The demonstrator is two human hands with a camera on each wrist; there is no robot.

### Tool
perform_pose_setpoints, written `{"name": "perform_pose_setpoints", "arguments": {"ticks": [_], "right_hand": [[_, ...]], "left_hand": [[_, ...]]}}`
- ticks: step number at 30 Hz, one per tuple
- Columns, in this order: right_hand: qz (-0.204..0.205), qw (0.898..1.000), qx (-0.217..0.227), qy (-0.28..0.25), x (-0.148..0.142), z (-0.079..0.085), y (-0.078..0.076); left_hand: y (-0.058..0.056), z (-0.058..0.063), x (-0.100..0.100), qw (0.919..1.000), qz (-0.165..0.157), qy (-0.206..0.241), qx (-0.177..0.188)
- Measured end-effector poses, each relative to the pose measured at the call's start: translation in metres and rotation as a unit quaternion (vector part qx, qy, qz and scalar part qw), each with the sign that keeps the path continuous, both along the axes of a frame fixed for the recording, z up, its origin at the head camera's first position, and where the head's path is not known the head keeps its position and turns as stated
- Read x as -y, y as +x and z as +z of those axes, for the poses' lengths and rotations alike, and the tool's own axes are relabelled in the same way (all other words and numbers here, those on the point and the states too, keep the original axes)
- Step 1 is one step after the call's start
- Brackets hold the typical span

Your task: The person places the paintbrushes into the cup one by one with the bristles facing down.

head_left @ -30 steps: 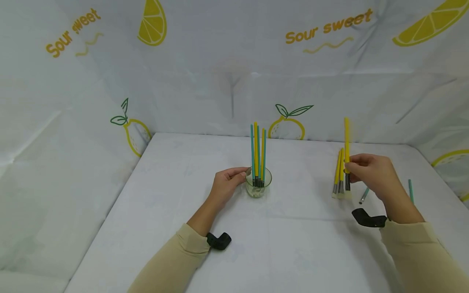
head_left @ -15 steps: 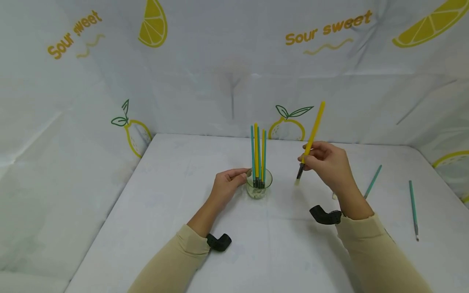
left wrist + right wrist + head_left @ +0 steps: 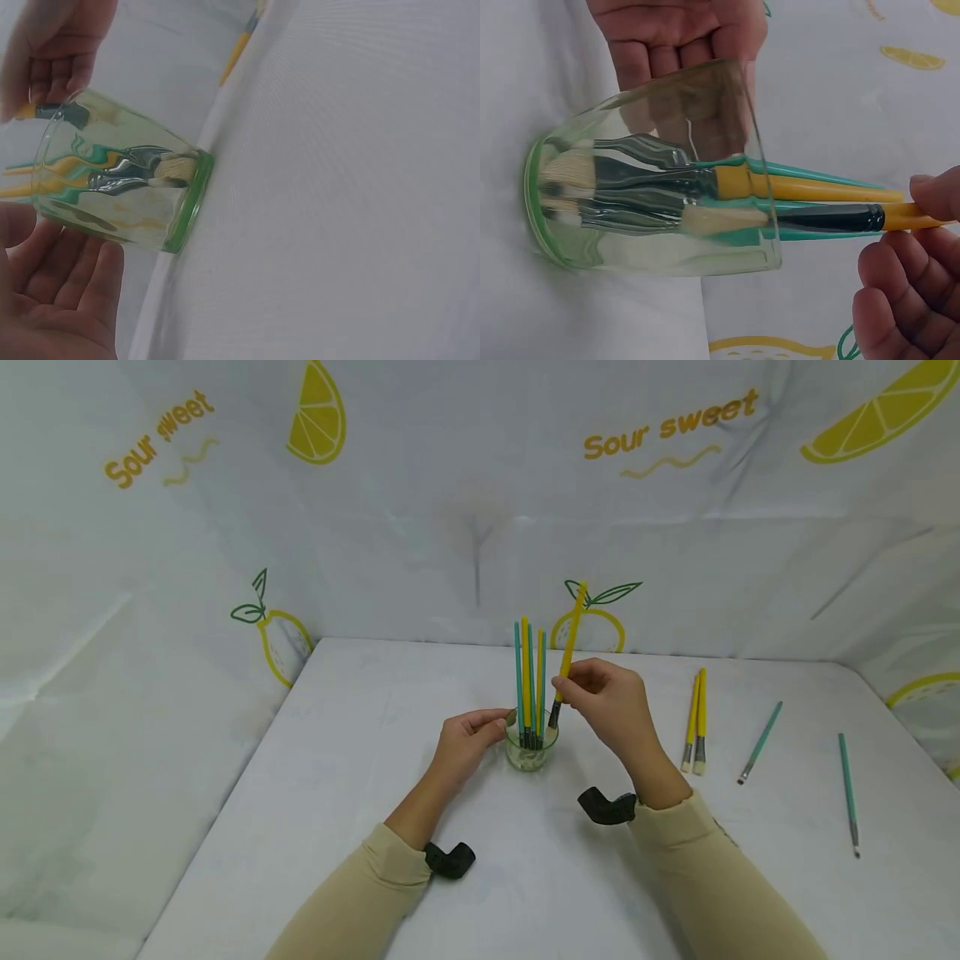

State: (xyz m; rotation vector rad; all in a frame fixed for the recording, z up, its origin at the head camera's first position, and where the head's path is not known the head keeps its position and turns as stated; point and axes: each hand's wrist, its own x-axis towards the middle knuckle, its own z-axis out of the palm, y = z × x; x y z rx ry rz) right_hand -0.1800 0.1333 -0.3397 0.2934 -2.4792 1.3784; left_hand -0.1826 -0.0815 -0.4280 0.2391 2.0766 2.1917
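A clear, green-tinted glass (image 3: pixel 527 762) stands upright on the white-covered table, with several teal and yellow paintbrushes (image 3: pixel 527 668) in it, bristles down. My left hand (image 3: pixel 467 742) holds the glass at its left side near the rim, thumb and fingers about it in the left wrist view. Between thumb and fingers, my right hand (image 3: pixel 613 703) pinches a yellow paintbrush (image 3: pixel 572 639) low on its handle. This brush leans right, its pale bristles (image 3: pixel 724 220) just inside the mouth of the glass in the right wrist view, well above the base.
To the right, two yellow paintbrushes (image 3: pixel 701 710) lie side by side on the table. A teal paintbrush (image 3: pixel 763 735) lies beyond them, and another teal brush (image 3: pixel 848 789) sits farther right. Behind the table hangs a lemon-print cloth (image 3: pixel 420 527).
My right hand has carried the yellow paintbrush leftward from beside the other yellow brushes to the glass, lowering its bristles into the mouth. My left hand has stayed at the glass.
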Motion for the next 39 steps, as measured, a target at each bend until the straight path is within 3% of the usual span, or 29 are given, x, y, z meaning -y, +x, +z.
{"name": "perform_pose_setpoints", "arguments": {"ticks": [4,13,29,39], "right_hand": [[-0.015,0.999,0.014,0.050,0.008,-0.005,-0.002],[-0.024,0.994,0.068,0.085,0.010,-0.019,-0.008],[0.045,0.989,0.133,0.046,0.009,-0.038,-0.014],[0.052,0.987,0.149,0.025,0.011,-0.047,-0.016]], "left_hand": [[0.000,0.000,0.000,1.0000,0.001,0.001,-0.004],[0.001,-0.001,-0.001,1.0000,0.004,0.002,-0.007],[-0.001,-0.003,-0.001,0.9999,-0.003,0.010,-0.013],[0.000,0.000,-0.002,0.9998,-0.002,0.017,-0.003]]}}
